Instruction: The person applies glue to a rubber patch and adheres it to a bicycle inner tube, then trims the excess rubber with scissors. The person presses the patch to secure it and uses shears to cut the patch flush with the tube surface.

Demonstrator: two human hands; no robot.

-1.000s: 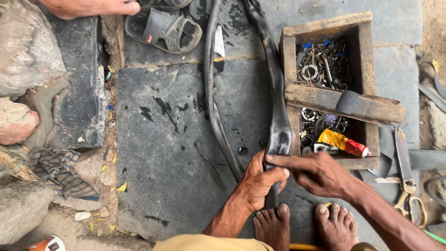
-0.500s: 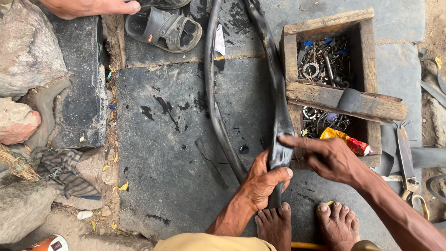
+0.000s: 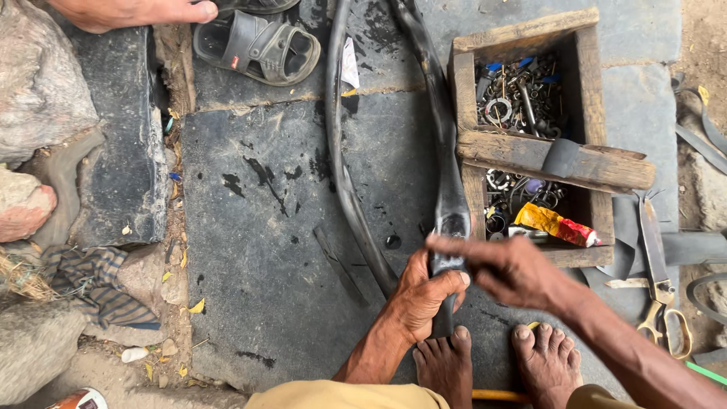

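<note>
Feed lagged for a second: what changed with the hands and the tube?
The right hand slid up and left along the tube; its fingertips now rub the worn spot, blurred with motion. The left hand kept its grip on the tube. Box, scissors and sandal stayed put.

a dark stone slab (image 3: 265,250) forms the ground, stained with black patches. a wooden box (image 3: 530,151) of metal parts sits on it. left of the box, a black rubber inner tube (image 3: 447,174) lies looped across the slab. farther left of the box, up at the slab's top edge, rests a grey sandal (image 3: 257,49). right of the box lie scissors (image 3: 659,280) on rubber strips. two bare feet (image 3: 492,363) stand below the box.
</note>
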